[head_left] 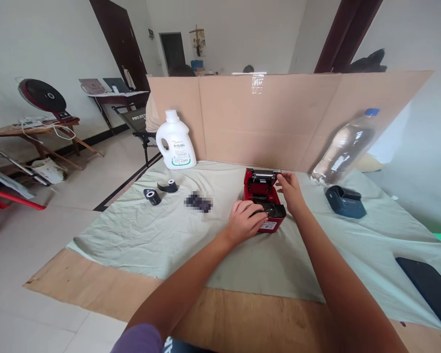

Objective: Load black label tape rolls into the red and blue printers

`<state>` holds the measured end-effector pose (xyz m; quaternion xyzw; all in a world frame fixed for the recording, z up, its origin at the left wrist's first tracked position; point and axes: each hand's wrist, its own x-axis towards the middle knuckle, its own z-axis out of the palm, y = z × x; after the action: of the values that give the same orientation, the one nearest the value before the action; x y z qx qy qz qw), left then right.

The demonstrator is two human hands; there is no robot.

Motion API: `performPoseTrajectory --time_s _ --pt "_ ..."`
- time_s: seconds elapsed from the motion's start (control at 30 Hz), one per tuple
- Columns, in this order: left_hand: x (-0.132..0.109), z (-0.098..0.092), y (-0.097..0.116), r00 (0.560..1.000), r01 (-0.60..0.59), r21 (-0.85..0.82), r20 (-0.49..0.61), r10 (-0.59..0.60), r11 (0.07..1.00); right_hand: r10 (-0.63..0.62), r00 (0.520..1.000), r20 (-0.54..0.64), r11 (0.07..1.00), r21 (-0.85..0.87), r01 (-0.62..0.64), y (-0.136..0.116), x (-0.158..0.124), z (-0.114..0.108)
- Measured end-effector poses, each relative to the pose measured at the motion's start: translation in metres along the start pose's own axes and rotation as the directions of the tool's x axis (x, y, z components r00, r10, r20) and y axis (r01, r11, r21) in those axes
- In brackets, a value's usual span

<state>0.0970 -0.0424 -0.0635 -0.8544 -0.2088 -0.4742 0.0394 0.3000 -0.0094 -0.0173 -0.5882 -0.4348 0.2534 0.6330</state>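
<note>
A small red label printer (261, 195) sits on the pale cloth (139, 235) with its lid open toward me. My left hand (244, 219) rests on the printer's near left side, fingers curled over the black lid. My right hand (290, 191) touches the printer's right edge near the open bay, fingers pinched at the rim. Two black tape rolls (152, 196) (168, 186) lie on the cloth to the left.
A white detergent jug (176, 141) stands at the back left against a cardboard screen (279, 117). A clear water bottle (343, 147) leans at the right, a dark blue printer (345, 201) beside it. A black flat object (428, 289) lies at the right front.
</note>
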Motion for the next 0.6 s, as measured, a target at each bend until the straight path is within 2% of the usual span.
performPoseTrajectory --time_s 0.27,0.33,0.5,0.6 --pt "-0.002 -0.001 0.003 0.994 -0.089 0.026 -0.054 0.091 0.996 -0.142 0.988 0.066 0.989 0.059 0.138 0.011 -0.018 -0.009" --pt "-0.004 -0.002 0.004 0.995 -0.088 0.052 -0.050 0.090 0.995 -0.154 0.987 0.039 0.986 0.072 0.151 0.013 -0.021 -0.010" --pt "-0.010 -0.002 0.006 0.984 -0.129 0.082 -0.113 0.137 0.988 -0.251 0.956 -0.148 0.964 0.054 0.262 0.030 -0.036 -0.008" --pt "-0.014 0.000 0.008 0.986 -0.134 0.077 -0.087 0.141 0.988 -0.228 0.969 -0.090 0.952 0.190 0.242 0.042 -0.047 -0.006"
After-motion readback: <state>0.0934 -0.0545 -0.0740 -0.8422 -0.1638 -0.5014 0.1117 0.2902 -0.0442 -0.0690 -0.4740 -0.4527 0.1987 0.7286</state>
